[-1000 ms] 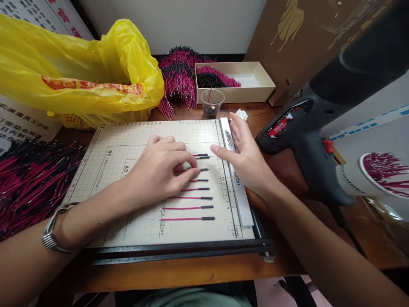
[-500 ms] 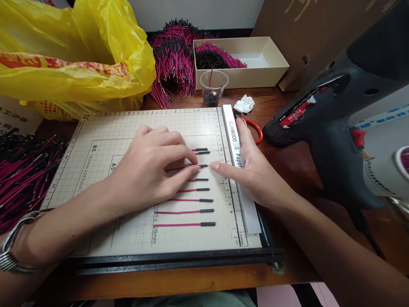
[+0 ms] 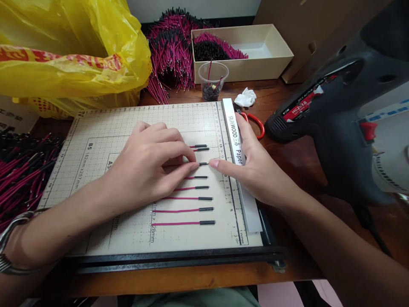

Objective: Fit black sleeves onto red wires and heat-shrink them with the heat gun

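My left hand (image 3: pixel 153 160) pinches a short magenta wire between thumb and forefinger over the paper trimmer's gridded board (image 3: pixel 179 121). The wire's black sleeve (image 3: pixel 203 163) sticks out to the right of the fingertips, with a small metallic tip at its end. My right hand (image 3: pixel 258 175) has its thumb stretched to that tip, while its forefinger lies along the white rail (image 3: pixel 228 111); its other fingers are hidden beyond the rail. Several similar sleeved wires (image 3: pixel 175 224) lie in rough rows on the board, some partly covered by my left hand.
Behind the board stand a clear plastic cup (image 3: pixel 213 79), a cream box (image 3: pixel 243 70) of wires, a large wire pile (image 3: pixel 172 53) and crumpled tissue (image 3: pixel 245 98). Red-handled scissors (image 3: pixel 260 125) and a heat gun (image 3: pixel 322 106) are at right. A yellow bag (image 3: pixel 128 81) and more wires (image 3: pixel 25 179) occupy the left.
The camera view has shifted slightly. Both hands keep nearly the same places, and the metallic tip beside my right thumb shows more clearly now.
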The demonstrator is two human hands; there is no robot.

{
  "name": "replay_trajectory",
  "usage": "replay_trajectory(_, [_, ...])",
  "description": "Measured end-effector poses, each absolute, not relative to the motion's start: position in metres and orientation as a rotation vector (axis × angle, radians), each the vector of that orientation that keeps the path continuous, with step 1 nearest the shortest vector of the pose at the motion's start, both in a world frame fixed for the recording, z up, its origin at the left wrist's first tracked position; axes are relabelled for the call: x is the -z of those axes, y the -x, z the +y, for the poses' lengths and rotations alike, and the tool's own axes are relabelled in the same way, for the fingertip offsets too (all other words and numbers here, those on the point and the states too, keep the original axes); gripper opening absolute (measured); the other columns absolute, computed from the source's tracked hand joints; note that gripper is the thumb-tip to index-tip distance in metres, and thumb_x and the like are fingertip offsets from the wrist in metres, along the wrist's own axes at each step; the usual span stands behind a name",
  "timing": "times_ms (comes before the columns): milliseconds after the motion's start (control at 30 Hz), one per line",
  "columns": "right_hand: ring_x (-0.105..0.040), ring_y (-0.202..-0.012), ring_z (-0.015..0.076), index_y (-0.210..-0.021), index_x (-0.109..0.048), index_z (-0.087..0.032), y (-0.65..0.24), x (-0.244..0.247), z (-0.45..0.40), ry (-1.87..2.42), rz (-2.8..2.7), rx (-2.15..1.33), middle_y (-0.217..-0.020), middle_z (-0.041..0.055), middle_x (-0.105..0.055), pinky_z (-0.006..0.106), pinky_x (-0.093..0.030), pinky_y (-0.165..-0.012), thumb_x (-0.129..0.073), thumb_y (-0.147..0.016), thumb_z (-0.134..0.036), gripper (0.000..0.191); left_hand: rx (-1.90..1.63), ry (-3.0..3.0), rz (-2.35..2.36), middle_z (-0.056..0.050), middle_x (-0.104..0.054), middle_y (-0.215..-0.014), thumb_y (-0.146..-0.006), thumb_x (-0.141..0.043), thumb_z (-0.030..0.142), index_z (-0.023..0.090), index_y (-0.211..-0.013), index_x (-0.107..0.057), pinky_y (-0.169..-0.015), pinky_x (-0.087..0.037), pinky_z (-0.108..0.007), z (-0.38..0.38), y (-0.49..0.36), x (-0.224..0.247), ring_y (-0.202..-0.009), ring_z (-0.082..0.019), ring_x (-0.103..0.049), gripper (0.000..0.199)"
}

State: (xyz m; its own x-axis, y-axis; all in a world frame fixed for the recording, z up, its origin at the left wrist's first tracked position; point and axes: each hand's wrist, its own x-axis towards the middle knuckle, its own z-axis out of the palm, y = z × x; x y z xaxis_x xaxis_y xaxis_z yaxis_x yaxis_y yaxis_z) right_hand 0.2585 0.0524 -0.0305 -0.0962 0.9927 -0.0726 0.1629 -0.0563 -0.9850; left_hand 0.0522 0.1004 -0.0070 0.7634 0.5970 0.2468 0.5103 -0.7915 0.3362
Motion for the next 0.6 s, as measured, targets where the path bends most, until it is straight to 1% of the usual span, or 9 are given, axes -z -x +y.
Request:
replay_trajectory(100, [-0.042, -0.145, 0.0278, -0.155, -0.024, -0.022, -0.2590, 0.0300, 0.0523, 1.351, -1.414, -1.229, -0.158, 0.0079, -0.039, 0.046, -0.036, -0.125, -0.067, -0.072, -0.026, 0.093, -0.502, -2.708, 0.869, 0.000, -0.070, -0.079, -0.093, -0.060, 0.033, 0.023, -0.083, -0.075, -0.070, -0.029, -0.035, 0.1003, -0.0518, 0.0073, -0.074, -0.018, -0.056, 0.020])
replay_trajectory(267, [-0.036, -0.149, 0.0294, -0.155, -0.021, -0.018, -0.2599, 0.0309, 0.0514, 1.375, -1.415, -1.233, -0.162, 0.0102, -0.033, 0.044, -0.035, -0.126, -0.069, -0.070, -0.028, 0.098, -0.508, -2.712, 0.870, 0.000, -0.071, -0.080, -0.093, -0.060, 0.034, 0.023, -0.082, -0.074, -0.070, -0.028, -0.035, 0.1004, -0.0516, 0.0078, -0.074, -0.018, -0.056, 0.021])
replay_trajectory(400, [-0.038, -0.148, 0.0284, -0.154, -0.023, -0.019, -0.2595, 0.0312, 0.0513, 1.378, -1.407, -1.229, -0.161, 0.0093, -0.035, 0.044, -0.035, -0.126, -0.069, -0.070, -0.028, 0.096, -0.508, -2.714, 0.874, 0.000, -0.070, -0.080, -0.094, -0.060, 0.034, 0.023, -0.082, -0.074, -0.070, -0.027, -0.035, 0.1003, -0.0511, 0.0080, -0.074, -0.018, -0.056, 0.022])
replay_trajectory(600, [-0.043, -0.144, 0.0245, -0.152, -0.023, -0.013, -0.2594, 0.0310, 0.0514, 1.346, -1.406, -1.226, -0.160, 0.0122, -0.036, 0.037, -0.037, -0.124, -0.069, -0.069, -0.028, 0.096, -0.497, -2.691, 0.862, -0.001, -0.071, -0.081, -0.095, -0.059, 0.034, 0.023, -0.083, -0.074, -0.072, -0.030, -0.035, 0.1004, -0.0510, 0.0087, -0.076, -0.018, -0.056, 0.022])
